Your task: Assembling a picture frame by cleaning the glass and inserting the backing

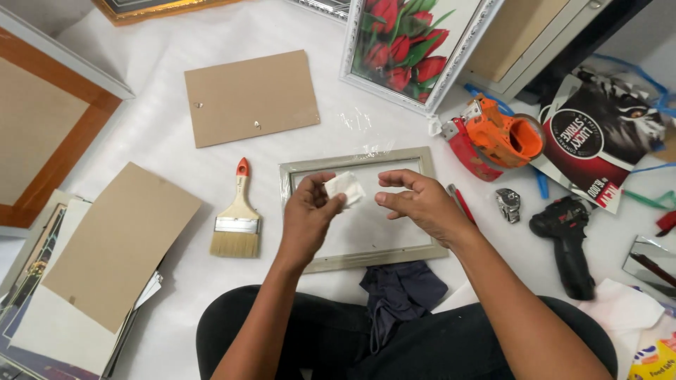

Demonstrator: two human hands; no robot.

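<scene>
At the far left, a big wooden frame [42, 127] is seen, and below it a pile of cardboard sheets and prints [98, 267] is stacked. A brown backing board [250, 97] is laid flat near the top, well apart from the hands. A paintbrush [237, 219] with an orange tip is placed just beside the small grey frame [359, 211], on its left.

The left hand [310, 214] is held over the small grey frame, and a small white wad [345, 188] is pinched in its fingertips. The right hand [419, 204] is held close by, empty, its fingers curled narrow, just beside the wad.

A dark cloth [401, 292] is tucked under the frame's near edge. A tulip picture [412, 46] is set above, at a tilt.

To the right, the white worktop [162, 134] is crowded: an orange tape dispenser [496, 139], a red pen [461, 204], and a black glue gun [567, 239] are laid near. Open room is left between the backing board and the small frame.
</scene>
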